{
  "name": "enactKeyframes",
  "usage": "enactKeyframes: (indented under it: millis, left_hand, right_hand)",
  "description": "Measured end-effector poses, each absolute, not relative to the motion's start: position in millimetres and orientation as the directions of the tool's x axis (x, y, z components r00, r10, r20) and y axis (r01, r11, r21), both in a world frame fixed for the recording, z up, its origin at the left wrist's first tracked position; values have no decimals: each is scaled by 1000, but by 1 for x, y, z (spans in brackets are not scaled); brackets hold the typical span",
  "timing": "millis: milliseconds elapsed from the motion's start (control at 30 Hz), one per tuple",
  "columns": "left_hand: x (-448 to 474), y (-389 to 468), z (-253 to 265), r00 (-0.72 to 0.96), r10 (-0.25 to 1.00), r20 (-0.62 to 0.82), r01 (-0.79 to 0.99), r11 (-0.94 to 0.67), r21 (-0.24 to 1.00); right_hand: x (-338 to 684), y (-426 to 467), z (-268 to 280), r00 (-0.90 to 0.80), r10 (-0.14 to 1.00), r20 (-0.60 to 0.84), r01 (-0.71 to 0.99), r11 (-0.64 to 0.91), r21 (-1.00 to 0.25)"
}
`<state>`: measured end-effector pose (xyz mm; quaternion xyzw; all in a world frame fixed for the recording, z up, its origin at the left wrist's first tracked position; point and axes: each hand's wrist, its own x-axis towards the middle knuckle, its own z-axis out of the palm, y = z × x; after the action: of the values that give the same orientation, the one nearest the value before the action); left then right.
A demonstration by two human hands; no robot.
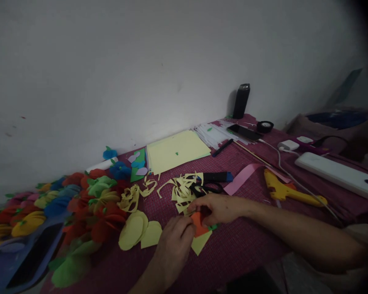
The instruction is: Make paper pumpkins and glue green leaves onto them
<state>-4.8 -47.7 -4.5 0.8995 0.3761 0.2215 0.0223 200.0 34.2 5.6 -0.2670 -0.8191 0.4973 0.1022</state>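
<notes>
A small piece of orange paper (198,225) lies between my two hands, just above the table. My left hand (177,239) has its fingers curled together at the paper's left edge, with the fingertips partly hidden. From the right, my right hand (219,207) grips the same paper, thumb on its near side. Below it are a yellow paper piece (200,244) and a bit of green paper (214,227). Yellow paper scraps (182,190) and black-handled scissors (207,188) lie just beyond my right hand. Cut yellow paper ovals (131,230) sit left of my left hand.
Many colourful folded-paper pumpkins (101,212) crowd the left side. Yellow sheets (178,150) lie by the wall. On the right are a yellow glue gun (283,190), a pink paper strip (242,177), a white power bank (337,171) with a cable, and a phone (244,132). A black bottle (241,102) stands behind.
</notes>
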Motion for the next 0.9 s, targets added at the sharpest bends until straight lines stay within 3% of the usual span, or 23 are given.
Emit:
enactKeyframes:
  millis: [133, 267, 367, 567, 900]
  left_hand:
    - [-5, -48, -8, 475, 788, 392, 715, -605, 351]
    - [-4, -45, -10, 253, 921, 296, 711, -384, 589]
    - [-4, -44, -10, 202, 950, 238, 661, -312, 683]
    - [-3, -44, -6, 190, 961, 198, 649, -275, 709]
    - [-6, -45, -7, 188, 976, 108, 646, -205, 736]
  right_hand:
    - [201, 37, 5, -842, 531, -96, 352, 405, -844]
    - [204, 41, 7, -872, 483, -87, 321, 429, -844]
    - [207, 41, 11, -885, 457, -90, 305, 423, -853]
    - [209, 42, 20, -850, 508, -141, 333, 310, -890]
    - [201, 46, 13, -749, 624, -224, 251, -46, -967]
